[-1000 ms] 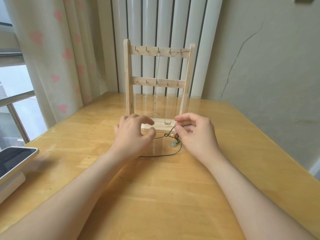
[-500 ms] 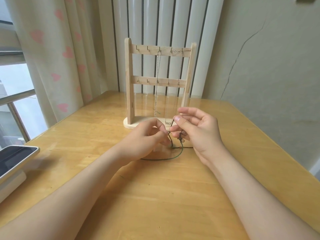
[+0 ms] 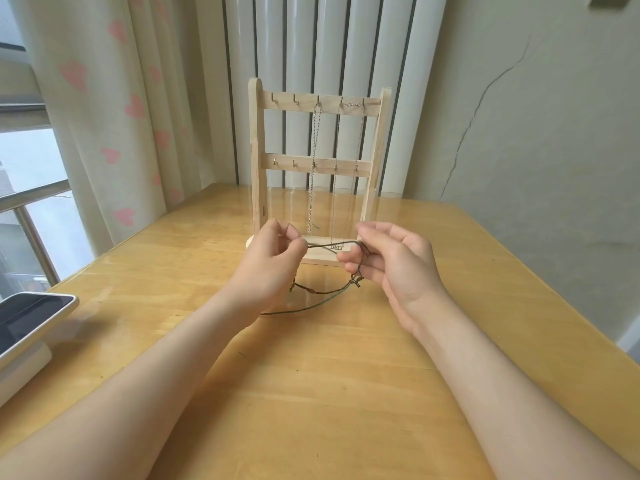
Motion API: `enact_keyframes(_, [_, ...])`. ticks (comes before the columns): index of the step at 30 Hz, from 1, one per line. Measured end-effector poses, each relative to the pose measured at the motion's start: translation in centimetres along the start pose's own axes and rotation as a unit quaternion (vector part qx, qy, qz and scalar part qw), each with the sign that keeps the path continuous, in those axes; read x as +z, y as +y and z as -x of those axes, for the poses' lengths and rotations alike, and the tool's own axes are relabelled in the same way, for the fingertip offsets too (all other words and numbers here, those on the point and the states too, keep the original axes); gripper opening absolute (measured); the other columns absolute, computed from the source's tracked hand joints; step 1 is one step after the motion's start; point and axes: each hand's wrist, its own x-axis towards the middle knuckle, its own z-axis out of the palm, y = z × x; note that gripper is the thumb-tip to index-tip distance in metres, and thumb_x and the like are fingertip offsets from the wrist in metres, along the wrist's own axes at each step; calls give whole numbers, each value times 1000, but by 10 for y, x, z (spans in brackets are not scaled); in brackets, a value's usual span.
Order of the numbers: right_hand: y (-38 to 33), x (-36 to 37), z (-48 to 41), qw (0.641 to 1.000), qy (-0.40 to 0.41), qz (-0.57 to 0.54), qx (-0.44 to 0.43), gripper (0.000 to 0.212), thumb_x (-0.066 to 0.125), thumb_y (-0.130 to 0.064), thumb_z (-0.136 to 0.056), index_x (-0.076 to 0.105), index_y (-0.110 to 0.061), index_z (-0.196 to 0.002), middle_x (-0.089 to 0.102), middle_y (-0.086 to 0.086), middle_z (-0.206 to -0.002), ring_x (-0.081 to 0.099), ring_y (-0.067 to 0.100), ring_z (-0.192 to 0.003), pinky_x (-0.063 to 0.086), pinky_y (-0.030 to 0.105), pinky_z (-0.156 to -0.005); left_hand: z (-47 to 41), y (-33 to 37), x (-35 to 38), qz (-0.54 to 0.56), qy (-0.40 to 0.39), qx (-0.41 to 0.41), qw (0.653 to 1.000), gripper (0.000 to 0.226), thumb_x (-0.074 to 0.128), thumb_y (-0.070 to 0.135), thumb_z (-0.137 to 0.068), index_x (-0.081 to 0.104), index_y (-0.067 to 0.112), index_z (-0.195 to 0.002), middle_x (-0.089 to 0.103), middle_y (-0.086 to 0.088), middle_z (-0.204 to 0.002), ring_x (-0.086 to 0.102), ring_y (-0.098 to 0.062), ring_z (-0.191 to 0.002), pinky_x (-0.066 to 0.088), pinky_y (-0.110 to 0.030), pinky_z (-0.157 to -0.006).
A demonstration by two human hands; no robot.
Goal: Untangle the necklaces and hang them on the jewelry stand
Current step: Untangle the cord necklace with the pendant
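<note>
- Green-brown cord [image 3: 329, 244]: thin and limp, probably almost weightless. It has no stiffness, so it should follow any pull and catch on itself easily.
- Left hand [image 3: 273, 258] is raised just in front of the stand's base. Its thumb and forefinger pinch one end of a taut span, and the other fingers [image 3: 277, 227] are curled in.
- From that pinch the span runs level to the right, above the bench [image 3: 346, 393]. The rest of the cord droops from both hands into a loop lying on the wood on the near side.
- Right hand [image 3: 398, 265] holds the other end, with curled fingers [image 3: 349, 258] pinching the cord as it crosses them. A small knot cluster [image 3: 356, 282] dangles just below.
- The best hold is probably a fingertip pinch close beside the knots. Pull gently, because a hard tug would likely tighten them.
- At the far left edge a tablet [image 3: 34, 317] lies well apart from the cord.
- Stand [image 3: 256, 168] rises just behind the hands. Fine chains [image 3: 313, 168] hang from the middle and right hooks of its top rail, while the two left hooks [image 3: 273, 97] are bare. I would approach from the left, as the chains would likely sway at a touch.
- To the right and near, bare wood runs to the bench edge, which leaves room to lay the cord out. A wall [image 3: 536, 133] stands beyond that edge.
</note>
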Motion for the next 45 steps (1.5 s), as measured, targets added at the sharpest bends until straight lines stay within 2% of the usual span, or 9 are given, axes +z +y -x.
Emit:
enact_keyframes(5, [5, -7, -3, 985, 34, 142, -92, 37, 54, 21, -89, 73, -9, -102, 79, 12, -88, 80, 24, -90, 66, 38, -86, -1, -5, -2, -130, -7, 78, 988, 14, 70, 29, -98, 73, 21, -87, 46, 10, -58, 41, -10, -53, 37, -29, -57])
enact_keyframes(13, [17, -19, -12, 866, 153, 397, -263, 13, 72, -12, -94, 72, -23, -88, 68, -20, -73, 67, -4, -69, 53, 17, -79, -2, -1, -6, -143, 88, 32, 985, 30, 53, 37, -109, 68, 19, -90, 75, 3, -70, 54, 1, -49, 38, -21, -49])
enact_keyframes(15, [14, -19, -12, 870, 180, 395, -235, 26, 74, -28, -97, 65, -21, -73, 58, -22, -56, 62, -2, -62, 40, 6, -66, -2, 0, -6, -120, 99, 19, 988, 29, 49, 36, -110, 63, 17, -93, 77, 2, -71, 50, 1, -44, 37, -28, -49])
enact_keyframes(18, [14, -17, -14, 921, 197, 324, -86, 62, 68, -65, -91, 42, -16, -62, 37, -10, -52, 45, 17, -58, 35, 30, -59, -2, 1, -5, -102, 119, 4, 988, 31, 45, 37, -110, 58, 15, -93, 76, -3, -73, 52, -9, -54, 36, -32, -54])
enact_keyframes(21, [8, -14, -11, 963, 188, 186, 44, 66, 63, -83, -80, 56, -19, -71, 53, -2, -66, 58, 21, -69, 46, 35, -69, -6, -3, -6, -82, 133, -23, 987, 35, 44, 42, -110, 55, 12, -95, 75, -8, -85, 57, -28, -70, 45, -39, -63])
enact_keyframes(28, [3, -8, -6, 980, 122, 97, 123, 59, 28, -49, -113, 64, -12, -84, 47, -2, -53, 71, 24, -57, 47, 29, -57, -7, -3, -4, -34, 82, -52, 995, 34, 45, 40, -109, 52, 16, -86, 66, -1, -70, 50, -21, -62, 39, -34, -59])
enact_keyframes(33, [1, -9, -4, 986, 111, 86, 88, 41, 37, -33, -112, 66, -12, -92, 58, 4, -70, 51, 18, -38, 36, 24, -46, -6, 4, -7, 57, 53, -111, 991, 23, 48, 28, -108, 48, 17, -88, 51, 1, -67, 38, -16, -57, 32, -30, -57])
enact_keyframes(40, [0, -6, -4, 994, 93, -2, 62, 25, 43, -6, -104, 67, -9, -95, 60, 9, -81, 79, 33, -81, 51, 33, -68, -7, 1, -8, 61, 34, -82, 994, 34, 74, 44, -96, 56, 17, -88, 53, 0, -77, 46, -18, -69, 42, -31, -65])
enact_keyframes(45, [0, -4, -5, 992, 66, -73, 81, 17, 48, -13, -100, 64, -8, -97, 61, 12, -86, 79, 35, -87, 53, 37, -76, -6, 2, -8, 103, 19, -93, 990, 28, 73, 34, -99, 54, 17, -87, 56, 2, -65, 51, -20, -68, 48, -27, -62])
